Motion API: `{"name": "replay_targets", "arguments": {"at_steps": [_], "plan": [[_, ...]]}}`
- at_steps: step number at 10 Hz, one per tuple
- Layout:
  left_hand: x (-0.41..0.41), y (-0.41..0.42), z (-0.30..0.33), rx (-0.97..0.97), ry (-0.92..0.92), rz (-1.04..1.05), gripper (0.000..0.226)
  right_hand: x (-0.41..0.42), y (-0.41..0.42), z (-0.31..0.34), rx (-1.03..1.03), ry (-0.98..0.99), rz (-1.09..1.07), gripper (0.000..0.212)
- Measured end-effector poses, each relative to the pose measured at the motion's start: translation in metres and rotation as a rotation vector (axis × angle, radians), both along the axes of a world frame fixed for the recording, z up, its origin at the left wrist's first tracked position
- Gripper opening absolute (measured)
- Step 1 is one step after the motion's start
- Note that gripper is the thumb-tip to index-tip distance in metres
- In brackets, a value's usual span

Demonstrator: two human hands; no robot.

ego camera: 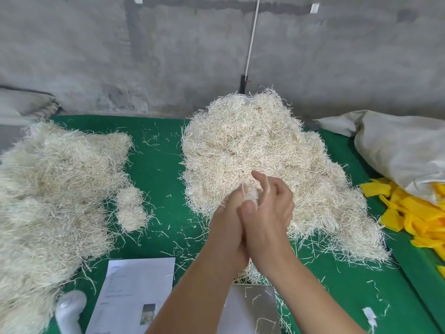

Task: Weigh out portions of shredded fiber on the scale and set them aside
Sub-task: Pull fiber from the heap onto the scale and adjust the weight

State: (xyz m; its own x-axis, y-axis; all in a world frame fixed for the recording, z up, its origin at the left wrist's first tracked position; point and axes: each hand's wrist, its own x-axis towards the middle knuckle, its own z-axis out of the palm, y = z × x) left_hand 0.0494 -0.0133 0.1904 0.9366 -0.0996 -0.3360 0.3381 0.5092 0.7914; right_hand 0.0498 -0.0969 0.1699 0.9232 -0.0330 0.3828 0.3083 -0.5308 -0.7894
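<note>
Your left hand (228, 213) and right hand (267, 208) press together around a small tuft of fiber (250, 191), fingers curled on it, above the near edge of the big pile (265, 150). Keep the wad compact, so strands don't trail, before lowering it onto the scale pan (250, 307) below your wrists.

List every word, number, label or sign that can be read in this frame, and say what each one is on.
None can be read.
Printed sheet on the green table: several lines of small text and a small photo, all too blurred to read.
Metal scale platform under the forearms: no display or digits in view.
White tags on the wall: no writing visible.
</note>
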Motion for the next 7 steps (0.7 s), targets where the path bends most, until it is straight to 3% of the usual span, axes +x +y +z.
{"name": "replay_targets", "arguments": {"at_steps": [1, 2, 3, 4, 5, 6, 7], "plan": [[0.005, 0.007, -0.016, 0.174, -0.141, 0.138, 0.041, -0.012, -0.003, -0.008, 0.042, 0.039, 0.167, 0.058], [0.001, 0.010, -0.033, 0.406, -0.230, 0.116, 0.014, -0.015, -0.011, -0.006, 0.240, 0.234, 0.388, 0.048], [-0.007, 0.016, -0.034, 0.238, -0.193, 0.121, 0.045, -0.008, -0.020, -0.004, 0.309, 0.227, 0.304, 0.031], [-0.023, 0.025, -0.053, 0.223, -0.238, 0.088, 0.049, 0.008, -0.035, -0.013, 0.468, 0.180, -0.070, 0.060], [-0.058, 0.041, -0.110, 0.301, -0.091, 0.112, 0.051, 0.021, -0.018, -0.001, 0.630, 0.306, -0.253, 0.075], [-0.083, 0.058, -0.145, 0.549, 0.111, -0.176, 0.066, 0.014, 0.013, 0.026, 0.636, 0.256, 0.116, 0.073], [-0.080, 0.085, -0.214, 0.561, 0.302, -0.394, 0.078, -0.011, 0.034, 0.046, 0.116, 0.390, 0.797, 0.079]]}}
